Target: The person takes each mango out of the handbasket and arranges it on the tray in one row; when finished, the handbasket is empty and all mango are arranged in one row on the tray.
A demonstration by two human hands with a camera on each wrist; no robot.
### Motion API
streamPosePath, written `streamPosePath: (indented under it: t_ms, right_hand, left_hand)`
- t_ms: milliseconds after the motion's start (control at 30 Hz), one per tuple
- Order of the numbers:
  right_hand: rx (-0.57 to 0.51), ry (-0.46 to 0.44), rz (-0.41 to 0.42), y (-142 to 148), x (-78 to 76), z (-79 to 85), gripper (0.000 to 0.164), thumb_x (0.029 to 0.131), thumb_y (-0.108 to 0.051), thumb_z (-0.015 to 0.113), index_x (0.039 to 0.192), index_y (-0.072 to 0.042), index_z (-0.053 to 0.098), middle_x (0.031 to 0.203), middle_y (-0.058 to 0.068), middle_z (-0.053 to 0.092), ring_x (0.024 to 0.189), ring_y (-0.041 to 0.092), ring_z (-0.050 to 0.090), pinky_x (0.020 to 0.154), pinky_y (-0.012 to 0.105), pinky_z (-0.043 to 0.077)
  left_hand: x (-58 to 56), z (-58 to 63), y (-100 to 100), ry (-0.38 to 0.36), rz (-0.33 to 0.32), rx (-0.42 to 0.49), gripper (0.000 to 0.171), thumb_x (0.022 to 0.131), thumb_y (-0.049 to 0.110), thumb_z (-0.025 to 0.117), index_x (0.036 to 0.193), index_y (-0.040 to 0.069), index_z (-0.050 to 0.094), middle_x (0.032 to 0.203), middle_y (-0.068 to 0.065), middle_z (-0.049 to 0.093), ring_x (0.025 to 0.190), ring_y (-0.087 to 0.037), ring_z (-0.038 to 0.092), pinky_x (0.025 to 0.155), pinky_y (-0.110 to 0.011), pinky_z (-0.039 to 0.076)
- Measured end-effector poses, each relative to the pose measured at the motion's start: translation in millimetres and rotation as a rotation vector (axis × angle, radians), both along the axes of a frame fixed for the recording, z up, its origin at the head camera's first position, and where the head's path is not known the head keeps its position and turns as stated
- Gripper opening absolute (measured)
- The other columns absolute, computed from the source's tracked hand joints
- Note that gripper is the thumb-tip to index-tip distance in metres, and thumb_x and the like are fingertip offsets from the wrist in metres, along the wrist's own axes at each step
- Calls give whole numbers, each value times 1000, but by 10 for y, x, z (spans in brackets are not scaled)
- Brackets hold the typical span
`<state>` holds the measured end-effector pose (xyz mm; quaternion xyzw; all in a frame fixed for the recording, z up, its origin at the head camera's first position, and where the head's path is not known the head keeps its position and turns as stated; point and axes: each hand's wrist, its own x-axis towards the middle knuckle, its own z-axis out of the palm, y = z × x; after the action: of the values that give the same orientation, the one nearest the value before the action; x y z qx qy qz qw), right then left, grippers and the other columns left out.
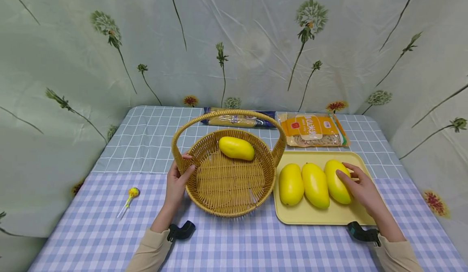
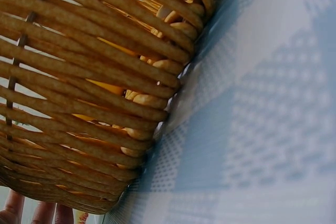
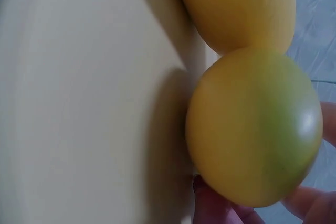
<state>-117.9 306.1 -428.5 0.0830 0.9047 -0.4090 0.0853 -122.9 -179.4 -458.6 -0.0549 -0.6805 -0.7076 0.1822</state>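
A round wicker basket point(image 1: 230, 188) with a tall arched handle stands at the middle of the table, one yellow mango point(image 1: 237, 148) lying inside near its back wall. My left hand point(image 1: 176, 184) holds the basket's left side by the handle's foot, thumb over the rim; the left wrist view shows fingertips point(image 2: 43, 213) beyond the weave point(image 2: 79, 87). On a yellow tray point(image 1: 310, 220) to the right lie three mangoes side by side. My right hand point(image 1: 363, 188) grips the rightmost mango point(image 1: 336, 182), with fingers and thumb around it in the right wrist view. Beside it are the middle mango point(image 1: 315, 186) and left mango point(image 1: 291, 184).
Behind the basket lies a blue-ended pack of pasta point(image 1: 237, 119). An orange food bag point(image 1: 314, 129) lies behind the tray. A wrapped lollipop point(image 1: 132, 194) is on the checked cloth point(image 1: 226, 247) at left. A flower-print curtain point(image 1: 256, 44) hangs behind the table.
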Motion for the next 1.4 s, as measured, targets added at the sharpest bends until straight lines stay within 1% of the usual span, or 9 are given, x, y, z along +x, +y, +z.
streamPosePath:
  t_ms: [100,267,333,533,767,1033,1200,1300,1400]
  right_hand:
    - [3,-11,-3,5,0,-8,75,98,-50,41,145,6,23,126,35,34,104,45,40,81,48,41]
    - [17,-17,-2,16,21,-10,77,97,-52,41,145,6,24,124,34,35,103,45,41,79,46,41]
    - [18,-21,4,22,32,-6,77,97,-52,41,145,6,24,123,34,35,103,45,40,78,45,41]
    - [24,-34,19,27,62,11,77,97,-52,41,145,5,24,123,34,35,101,43,41,73,37,43]
    - [44,8,5,45,98,1,75,97,-50,42,143,8,27,121,33,37,96,41,45,62,28,48]
    - [124,148,-92,87,140,-38,66,97,-46,46,135,6,41,114,27,48,89,35,50,56,24,46]
    - [211,257,-156,267,67,-274,63,94,-52,48,128,1,53,109,21,54,83,30,50,58,25,42]
    - [247,368,-193,363,16,-433,58,92,-52,52,123,-4,60,105,15,58,78,23,49,59,23,39]
    - [228,481,-215,379,-2,-516,49,91,-49,56,118,-10,65,101,8,59,75,17,49,61,21,38]
  left_hand:
    - [29,78,21,-10,-7,7,27,91,-9,55,116,-12,48,138,-23,43,130,-28,37,101,-23,31]
    - [36,105,27,-20,-9,10,27,91,-10,54,117,-12,48,138,-22,44,130,-28,37,101,-24,32]
    - [26,80,17,-19,-11,14,27,91,-10,55,117,-11,49,138,-21,44,130,-27,37,102,-25,31]
    - [92,247,62,-46,-6,2,27,90,-12,53,117,-15,46,139,-26,42,131,-30,35,102,-24,31]
    - [95,253,65,-44,-5,-1,28,90,-12,53,117,-15,47,139,-26,42,131,-29,36,101,-24,31]
    - [101,260,67,-48,-4,0,28,90,-11,54,117,-15,47,139,-26,41,131,-31,35,100,-23,32]
    - [103,262,69,-39,-7,-1,28,90,-12,53,117,-15,47,139,-26,41,131,-32,35,100,-23,32]
    - [103,258,70,-30,-11,-2,27,90,-12,53,117,-15,47,139,-27,41,131,-33,35,100,-23,32]
    - [106,256,69,-30,-10,-4,27,90,-12,53,117,-15,47,139,-27,41,131,-34,35,100,-23,32]
